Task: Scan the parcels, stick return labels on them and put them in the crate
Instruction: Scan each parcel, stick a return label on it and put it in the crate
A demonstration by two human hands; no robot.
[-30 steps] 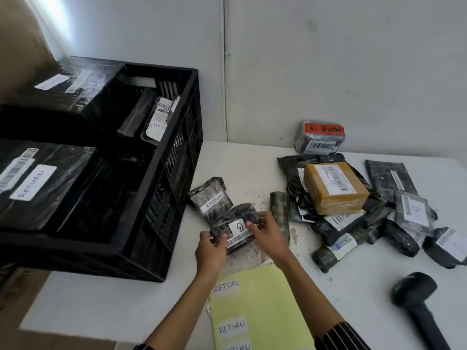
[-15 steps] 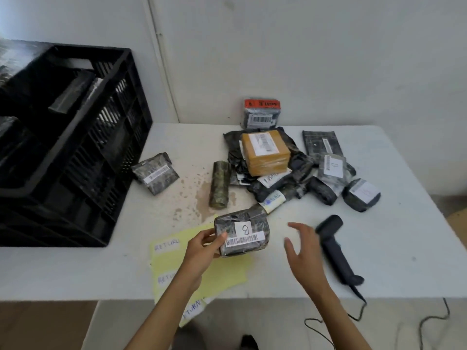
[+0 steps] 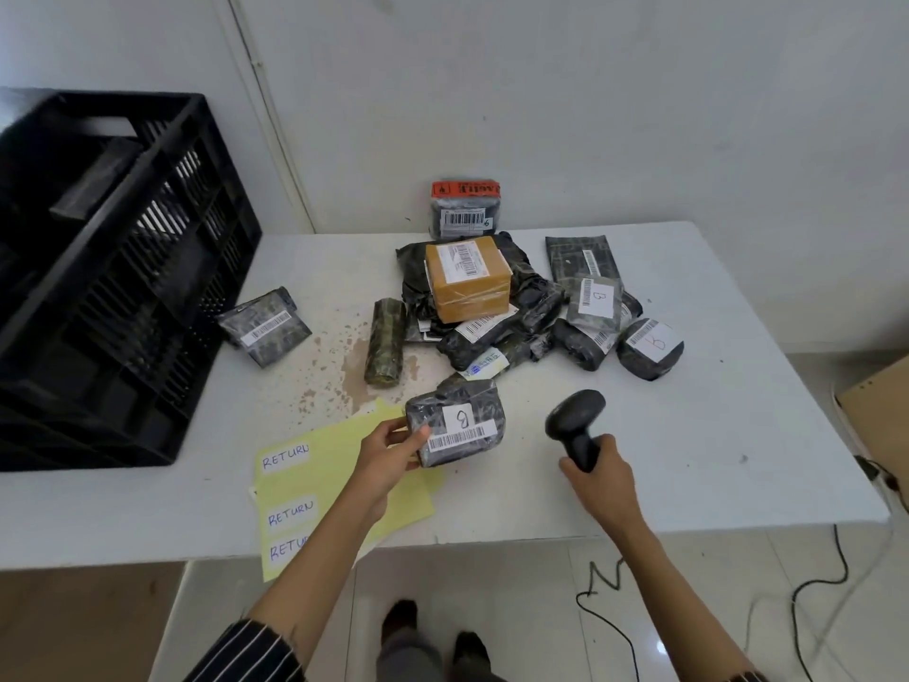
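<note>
left hand [image 3: 388, 452] grips the left end of a black wrapped parcel [image 3: 455, 428], thumb on the top face, fingers curled under. parcel sits near the front middle of the white table [image 3: 688, 435], at the far right corner of the yellow sheet [image 3: 315, 484]; cannot tell if it rests on the table or is lifted. its long axis runs left to right, right end tipped slightly away. label face is up toward the camera, barcode strip along the long axis, handwritten tag above it.

right hand [image 3: 597, 477] is wrapped round the handle of a black scanner [image 3: 573, 420], just right of the parcel, not touching it. scanner handle is upright-ish, head on top, leaning left toward the parcel. hands are apart, one thing each.

return labels [image 3: 285, 456] lie on the yellow sheet, which overhangs the front edge. black crate [image 3: 162, 268] is at the left end of the table, dark parcels inside. one flat parcel [image 3: 265, 327] lies just beside the crate, a rolled one [image 3: 385, 342] lies further right, long axis front to back. pile of parcels at the back middle, brown box [image 3: 467, 278] on top, an orange-tagged one [image 3: 466, 209] against the wall. cable [image 3: 610, 622] trails on the floor.
</note>
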